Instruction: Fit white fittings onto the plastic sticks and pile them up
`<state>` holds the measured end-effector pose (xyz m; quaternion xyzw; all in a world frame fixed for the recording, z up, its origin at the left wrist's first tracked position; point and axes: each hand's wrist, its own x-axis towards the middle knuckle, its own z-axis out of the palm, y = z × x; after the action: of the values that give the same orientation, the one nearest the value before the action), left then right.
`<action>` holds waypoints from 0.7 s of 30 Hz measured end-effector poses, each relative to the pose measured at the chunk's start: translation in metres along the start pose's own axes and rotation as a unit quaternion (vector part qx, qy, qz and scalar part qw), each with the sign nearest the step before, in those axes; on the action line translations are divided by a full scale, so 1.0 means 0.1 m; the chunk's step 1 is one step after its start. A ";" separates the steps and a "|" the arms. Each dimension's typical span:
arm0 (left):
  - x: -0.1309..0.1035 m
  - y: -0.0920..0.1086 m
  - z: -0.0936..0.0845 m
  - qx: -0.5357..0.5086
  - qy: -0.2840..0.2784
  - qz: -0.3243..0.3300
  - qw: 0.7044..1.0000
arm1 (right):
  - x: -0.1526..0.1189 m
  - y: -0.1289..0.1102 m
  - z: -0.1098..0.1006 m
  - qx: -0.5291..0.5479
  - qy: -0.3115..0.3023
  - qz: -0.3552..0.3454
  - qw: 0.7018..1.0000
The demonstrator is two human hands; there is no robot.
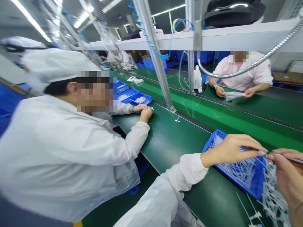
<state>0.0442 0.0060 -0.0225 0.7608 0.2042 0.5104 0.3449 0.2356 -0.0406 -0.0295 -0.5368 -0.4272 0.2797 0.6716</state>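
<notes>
My left hand (233, 149) reaches over a blue tray (233, 179) with thumb and fingers pinched together. A small pale-blue and white plastic piece (262, 152) shows at its fingertips. My right hand (290, 171), cut off by the right edge, is closed beside it, thumb against fingers. The fingertips of both hands nearly meet; what the right one grips is too small to make out. Thin translucent plastic tubes (243, 173) fill the tray. Below the hands lies a heap of tubes with white connectors (272, 195), partly hidden by my right hand.
To my left a co-worker in a white coat (59, 151) handles small parts near blue bins (141, 99). Across the green bench (165, 138), another person (243, 75) holds a clear bag (234, 95). A metal post (156, 56) rises from the bench; one white connector (177, 119) lies near it.
</notes>
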 end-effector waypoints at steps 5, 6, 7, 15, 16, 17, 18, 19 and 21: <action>0.00 -0.18 0.10 -0.062 0.048 0.001 0.997 | -0.01 0.05 0.09 0.081 -0.076 -0.035 0.993; 0.00 -0.20 0.11 -0.070 0.051 -0.008 0.996 | 0.00 0.07 0.09 0.090 -0.090 -0.030 0.991; -0.01 -0.22 0.11 -0.078 0.050 -0.016 0.996 | 0.00 0.08 0.09 0.099 -0.099 -0.025 0.990; -0.04 -0.17 0.15 -0.154 0.063 -0.082 0.983 | -0.08 0.00 0.16 0.177 -0.108 0.016 0.978; -0.04 -0.17 0.17 -0.166 0.070 -0.090 0.979 | -0.09 0.00 0.18 0.185 -0.111 0.022 0.976; -0.04 -0.17 0.18 -0.176 0.076 -0.096 0.977 | -0.09 0.01 0.19 0.194 -0.112 0.025 0.974; -0.04 -0.18 0.19 -0.184 0.080 -0.100 0.975 | -0.09 0.03 0.20 0.203 -0.110 0.023 0.973; -0.04 -0.18 0.19 -0.189 0.081 -0.101 0.973 | -0.08 0.05 0.21 0.211 -0.106 0.017 0.972; -0.04 -0.16 0.18 -0.184 0.077 -0.100 0.975 | -0.07 0.09 0.21 0.216 -0.103 -0.007 0.971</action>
<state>0.0599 0.0089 -0.0410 0.6188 0.2075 0.5591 0.5113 0.2141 -0.0341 -0.0389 -0.3447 -0.4271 0.4142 0.7261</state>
